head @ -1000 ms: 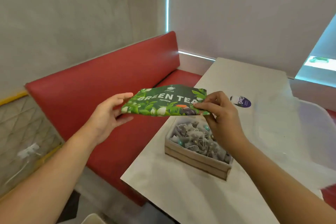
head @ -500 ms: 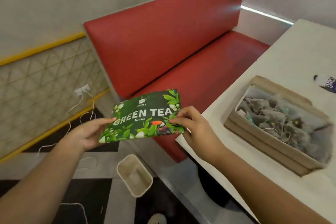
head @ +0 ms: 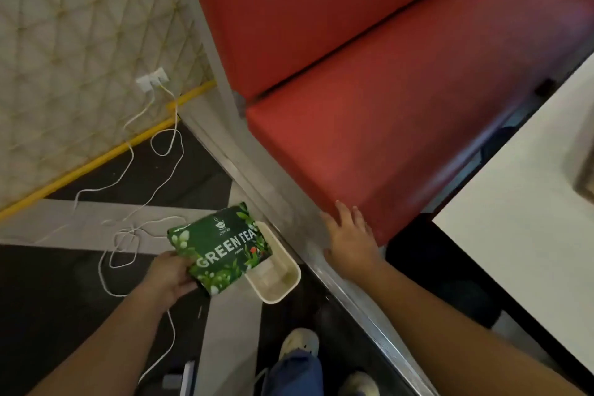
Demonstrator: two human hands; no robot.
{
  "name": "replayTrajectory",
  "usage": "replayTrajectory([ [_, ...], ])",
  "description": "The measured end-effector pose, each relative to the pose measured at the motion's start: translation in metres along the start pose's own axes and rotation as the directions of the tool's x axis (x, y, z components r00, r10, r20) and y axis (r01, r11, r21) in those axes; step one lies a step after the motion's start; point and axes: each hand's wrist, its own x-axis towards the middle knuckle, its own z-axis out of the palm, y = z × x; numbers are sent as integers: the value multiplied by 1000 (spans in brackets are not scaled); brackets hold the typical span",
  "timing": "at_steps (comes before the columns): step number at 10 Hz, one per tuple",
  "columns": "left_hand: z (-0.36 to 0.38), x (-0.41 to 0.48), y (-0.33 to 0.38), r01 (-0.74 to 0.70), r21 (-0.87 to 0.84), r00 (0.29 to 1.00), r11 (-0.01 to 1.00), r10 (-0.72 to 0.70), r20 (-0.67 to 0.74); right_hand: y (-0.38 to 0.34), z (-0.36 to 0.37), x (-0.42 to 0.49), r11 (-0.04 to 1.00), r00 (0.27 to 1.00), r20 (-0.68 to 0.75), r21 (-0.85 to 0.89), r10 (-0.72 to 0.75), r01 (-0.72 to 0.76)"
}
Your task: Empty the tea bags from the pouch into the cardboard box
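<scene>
- Down by the floor, beside the bench, your left hand point(head: 170, 273) gripped the green tea pouch point(head: 225, 247) by its lower left corner, fingers curled round the edge; the pouch hung tilted just above a beige tub point(head: 279, 280) that stood on the floor, and it covered the tub's left part.
- Your right hand point(head: 350, 238) was open, fingers spread, at the front corner of the red bench seat point(head: 401, 125); whether it pressed on the cushion or only hovered beside it, I could not tell.
- The cardboard box point(head: 586, 177) showed only as a blurred brown sliver at the far right edge, on the white table point(head: 530, 235), well apart from the pouch; its contents were out of view.
- By my judgement you were about to drop the pouch into the tub; the risk was that tea bags remained inside, since neither the pouch's mouth nor its fill could be seen; anything left in it would go into the tub and not the box.
- A one-corner grip on a slick, floppy pouch could let it swing or slip; released off-centre, it could catch the rim and land on the floor.
- White cable point(head: 128, 235) lay in loose loops just left of your left hand and ran down toward your shoe point(head: 299, 342); a step taken while bent over could snag it.
</scene>
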Motion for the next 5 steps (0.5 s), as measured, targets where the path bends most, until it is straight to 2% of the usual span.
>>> replayTrajectory([
  [1, 19, 32, -34, 59, 7, 998, 998, -58, -15, 23, 24, 31, 989, 983, 115, -57, 140, -134],
  [2, 34, 66, -63, 103, -7, 994, 995, -103, -37, 40, 49, 49, 982, 963, 194, -33, 190, -187],
  [3, 47, 96, -84, 150, 3, 989, 989, -150, -4, 45, 63, 56, 981, 947, 256, -73, 193, -180],
  [4, 56, 116, -97, 211, 30, 977, 977, -210, -33, 46, 60, 60, 983, 941, 286, -81, 181, -164],
  [5, 60, 123, -104, 214, 133, 975, 968, -202, -98, 44, 53, 62, 984, 931, 322, -99, 170, -146],
])
